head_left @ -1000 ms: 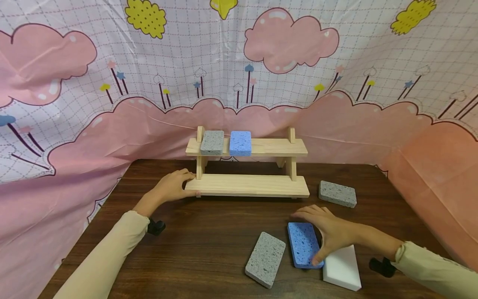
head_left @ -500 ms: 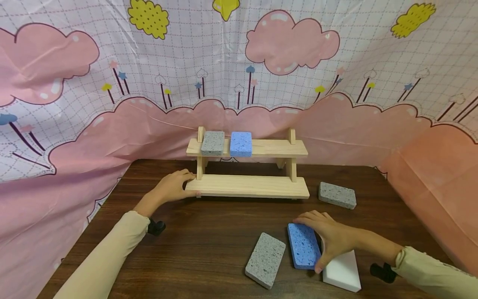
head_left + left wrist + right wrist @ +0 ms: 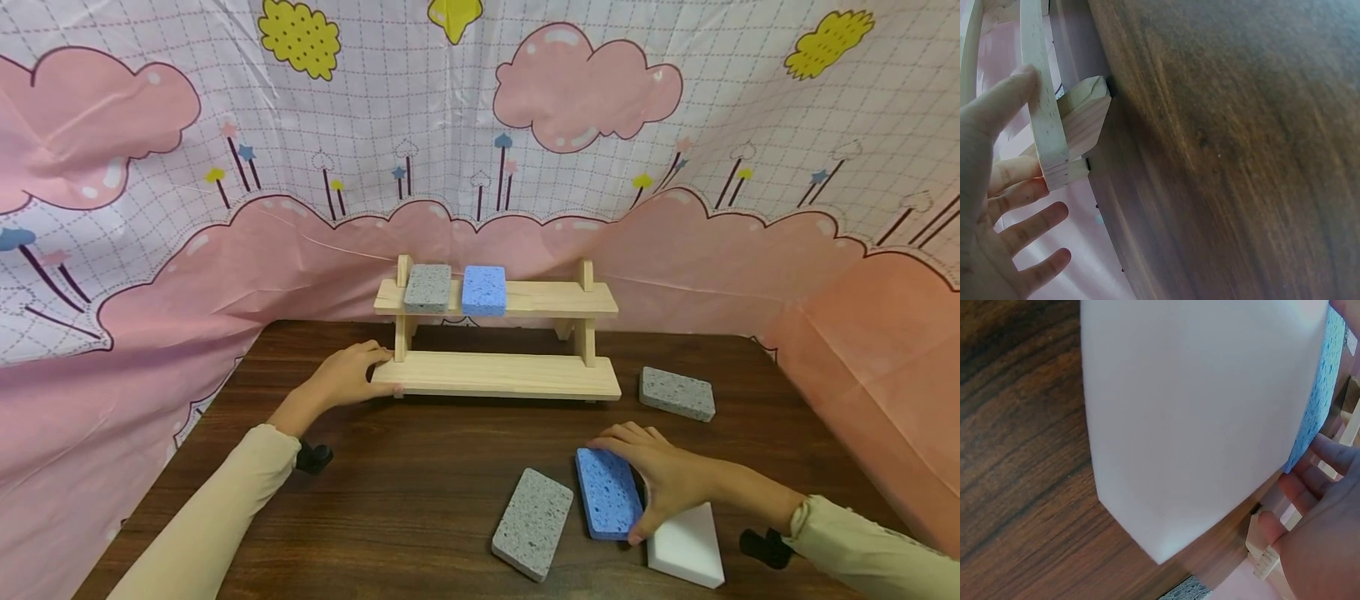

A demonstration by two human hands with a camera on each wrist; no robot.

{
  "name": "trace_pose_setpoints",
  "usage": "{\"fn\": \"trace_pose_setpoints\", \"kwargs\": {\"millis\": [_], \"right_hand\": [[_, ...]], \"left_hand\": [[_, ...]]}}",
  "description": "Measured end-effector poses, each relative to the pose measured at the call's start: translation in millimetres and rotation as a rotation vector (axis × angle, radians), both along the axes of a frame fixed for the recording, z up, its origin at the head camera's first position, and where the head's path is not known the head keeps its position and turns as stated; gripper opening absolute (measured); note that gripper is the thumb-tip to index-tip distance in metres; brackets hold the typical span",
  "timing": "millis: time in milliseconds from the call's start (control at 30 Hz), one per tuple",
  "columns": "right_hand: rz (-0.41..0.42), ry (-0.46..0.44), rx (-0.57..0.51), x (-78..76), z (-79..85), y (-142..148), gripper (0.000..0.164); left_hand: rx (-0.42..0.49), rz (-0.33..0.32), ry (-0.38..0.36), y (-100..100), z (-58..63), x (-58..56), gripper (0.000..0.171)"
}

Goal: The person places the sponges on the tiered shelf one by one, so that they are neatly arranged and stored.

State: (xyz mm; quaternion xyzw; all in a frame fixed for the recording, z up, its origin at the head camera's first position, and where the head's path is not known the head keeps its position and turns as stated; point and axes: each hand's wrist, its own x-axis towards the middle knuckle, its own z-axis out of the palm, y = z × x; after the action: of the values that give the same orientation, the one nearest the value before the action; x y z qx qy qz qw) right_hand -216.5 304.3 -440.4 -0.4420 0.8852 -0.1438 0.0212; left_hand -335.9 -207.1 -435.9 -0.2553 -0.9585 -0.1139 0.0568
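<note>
My left hand (image 3: 347, 375) holds the left end of the lower board of a two-tier wooden shelf (image 3: 495, 373), thumb along the front edge. In the left wrist view its thumb and two fingers (image 3: 1019, 178) pinch that board. My right hand (image 3: 667, 475) spans a blue sponge (image 3: 607, 493) lying on the table, fingers at its far end and thumb at its near end. A white sponge block (image 3: 1191, 425) lies right beside the blue one, partly under the hand in the head view. To the left is a grey sponge (image 3: 532, 523).
On the shelf's top board sit a grey sponge (image 3: 428, 288) and a blue sponge (image 3: 483, 290). Another grey sponge (image 3: 677, 393) lies right of the shelf. A patterned cloth (image 3: 480, 167) hangs behind and beside the dark wooden table (image 3: 360, 500).
My right thumb has slipped from over the blue sponge's near corner to its near end, and the hand has shifted slightly. The left hand stays on the shelf.
</note>
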Motion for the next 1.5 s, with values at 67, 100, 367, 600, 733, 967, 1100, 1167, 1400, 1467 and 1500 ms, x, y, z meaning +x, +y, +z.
{"fn": "trace_pose_setpoints", "kwargs": {"millis": [67,100,367,600,733,967,1100,1167,1400,1467,1500], "right_hand": [[-0.006,-0.003,-0.002,-0.6,0.8,-1,0.115],[-0.009,-0.006,-0.001,-1.0,1.0,-1,0.115],[-0.016,0.004,0.006,-5.2,1.2,-3,0.112],[-0.05,0.001,0.01,-9.0,3.2,-6,0.113],[-0.076,0.004,0.023,-12.6,3.3,-9,0.116],[-0.102,0.015,0.04,-19.1,1.4,-13,0.116],[-0.111,0.015,0.038,-22.4,0.2,-13,0.116],[-0.112,0.017,0.036,-23.8,-0.3,-13,0.115],[-0.103,0.012,0.021,-26.6,-3.8,-14,0.112],[-0.108,0.008,0.025,-26.5,-4.6,-14,0.112],[-0.11,0.007,0.027,-26.3,-4.9,-14,0.112]], "left_hand": [[0.005,0.002,-0.002,0,-0.3,-0.2,0.072],[0.006,0.002,-0.001,-1,-0.5,-0.3,0.072],[0.009,0.007,-0.013,-1,-2.0,-1.0,0.073],[0.017,0.004,-0.015,-1,-1.6,-0.9,0.073],[0.025,0.003,-0.011,-1,-2.1,-1.7,0.072],[0.024,0.001,-0.002,-2,-3.9,-2.1,0.071],[0.027,0.0,-0.001,-1,-4.1,-2.2,0.071],[0.026,0.001,-0.001,0,-4.0,-2.2,0.071],[0.023,0.007,-0.01,0,-2.6,-1.1,0.071],[0.023,0.01,-0.011,0,-2.6,-1.0,0.071],[0.024,0.011,-0.011,0,-2.7,-1.0,0.071]]}}
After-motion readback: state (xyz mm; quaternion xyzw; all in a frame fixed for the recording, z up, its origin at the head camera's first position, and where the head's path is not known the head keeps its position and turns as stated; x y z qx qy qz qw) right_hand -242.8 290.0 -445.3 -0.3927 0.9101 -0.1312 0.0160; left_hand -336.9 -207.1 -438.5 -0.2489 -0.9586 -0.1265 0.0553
